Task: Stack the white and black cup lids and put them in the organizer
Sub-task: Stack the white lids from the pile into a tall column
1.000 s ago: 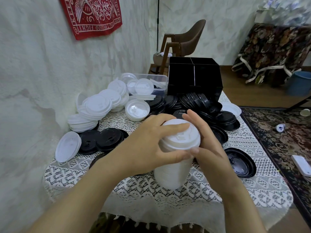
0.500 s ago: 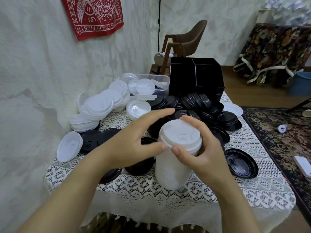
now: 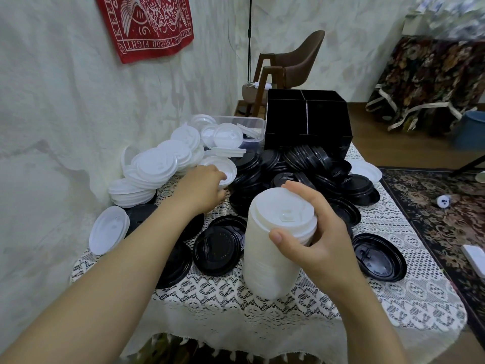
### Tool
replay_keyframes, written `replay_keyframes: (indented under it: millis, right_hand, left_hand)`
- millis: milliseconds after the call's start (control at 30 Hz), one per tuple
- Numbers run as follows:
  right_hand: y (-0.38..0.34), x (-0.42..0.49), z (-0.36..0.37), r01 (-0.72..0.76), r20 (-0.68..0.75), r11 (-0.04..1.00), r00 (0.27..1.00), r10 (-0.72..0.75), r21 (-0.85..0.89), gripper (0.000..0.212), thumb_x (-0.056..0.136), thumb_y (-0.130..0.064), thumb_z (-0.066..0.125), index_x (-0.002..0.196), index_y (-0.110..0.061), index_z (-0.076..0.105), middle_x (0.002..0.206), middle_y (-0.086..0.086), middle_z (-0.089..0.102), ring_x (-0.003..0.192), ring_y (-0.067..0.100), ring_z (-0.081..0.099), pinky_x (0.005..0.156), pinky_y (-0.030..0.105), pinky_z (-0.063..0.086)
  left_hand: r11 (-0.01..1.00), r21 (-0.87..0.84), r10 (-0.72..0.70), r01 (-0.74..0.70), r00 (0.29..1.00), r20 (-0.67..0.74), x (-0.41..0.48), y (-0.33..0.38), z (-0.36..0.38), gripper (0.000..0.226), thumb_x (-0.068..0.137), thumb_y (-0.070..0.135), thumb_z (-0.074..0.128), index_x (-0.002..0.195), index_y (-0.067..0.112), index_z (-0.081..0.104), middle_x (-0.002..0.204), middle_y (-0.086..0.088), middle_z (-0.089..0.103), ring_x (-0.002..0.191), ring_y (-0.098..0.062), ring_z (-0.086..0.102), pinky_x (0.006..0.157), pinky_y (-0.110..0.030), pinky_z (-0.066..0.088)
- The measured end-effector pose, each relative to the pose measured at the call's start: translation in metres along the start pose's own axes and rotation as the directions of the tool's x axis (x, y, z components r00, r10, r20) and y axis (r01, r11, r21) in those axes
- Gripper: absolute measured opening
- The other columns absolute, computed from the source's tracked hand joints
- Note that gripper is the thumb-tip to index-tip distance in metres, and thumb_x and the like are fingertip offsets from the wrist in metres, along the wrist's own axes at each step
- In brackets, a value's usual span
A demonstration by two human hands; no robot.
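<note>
The right hand grips the top of the white stack, thumb and fingers curled round its upper lids. The stack stands upright at the front of the worktop. The left hand rests on a white lid further back; whether it grips it cannot be told. Black lids lie heaped in front of the organizer.

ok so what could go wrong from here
1. The tall white stack is steadied only at its top by the right hand, so it could lean or topple.
2. The left hand, reaching for a white lid, may knock the black lids beside it.
</note>
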State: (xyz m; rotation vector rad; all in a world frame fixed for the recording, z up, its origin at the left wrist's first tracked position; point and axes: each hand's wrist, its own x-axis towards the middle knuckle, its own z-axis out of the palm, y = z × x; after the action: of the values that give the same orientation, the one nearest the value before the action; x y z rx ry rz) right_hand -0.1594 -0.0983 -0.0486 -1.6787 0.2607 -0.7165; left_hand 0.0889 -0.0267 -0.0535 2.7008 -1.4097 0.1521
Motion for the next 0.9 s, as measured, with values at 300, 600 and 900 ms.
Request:
replay_keyframes:
  millis: [300,600,900]
  right_hand:
    - [0.000,0.001,-0.001,-0.005,0.002,1.000,1.000,0.005,-0.007,0.071,0.054,-0.052,0.074,0.121,-0.040,0.054,0.107,-0.030,0.062,0.100,-0.004,0.061,0.076,0.011,0.048]
    - [-0.001,0.001,0.001,0.001,0.000,1.000,1.000,-0.001,-0.009,0.070,0.056,-0.052,0.074,0.121,-0.041,0.053,0.110,-0.030,0.061,0.102,-0.004,0.060,0.076,0.011,0.048]
    - [0.000,0.000,0.002,-0.004,-0.003,1.000,1.000,0.004,0.005,0.069,0.056,-0.052,0.074,0.121,-0.041,0.054,0.110,-0.026,0.062,0.101,-0.001,0.062,0.077,0.013,0.049]
  left_hand:
    - [0.942,0.328,0.090,-0.067,0.994,-0.056,0.006,-0.003,0.015,0.024,0.096,0.025,0.048,0.105,0.013,0.066,0.102,-0.006,0.063,0.096,-0.030,0.059,0.073,-0.036,0.040]
    - [0.948,0.315,0.074,-0.042,0.993,-0.090,-0.004,-0.004,0.005,0.022,0.096,0.023,0.043,0.108,0.011,0.058,0.107,-0.008,0.061,0.099,-0.029,0.055,0.075,-0.035,0.031]
    - [0.955,0.294,-0.047,0.048,0.999,-0.010,-0.001,-0.008,0.015,0.041,0.092,0.031,0.056,0.127,0.014,0.044,0.124,-0.009,0.045,0.116,-0.030,0.045,0.088,-0.040,0.039]
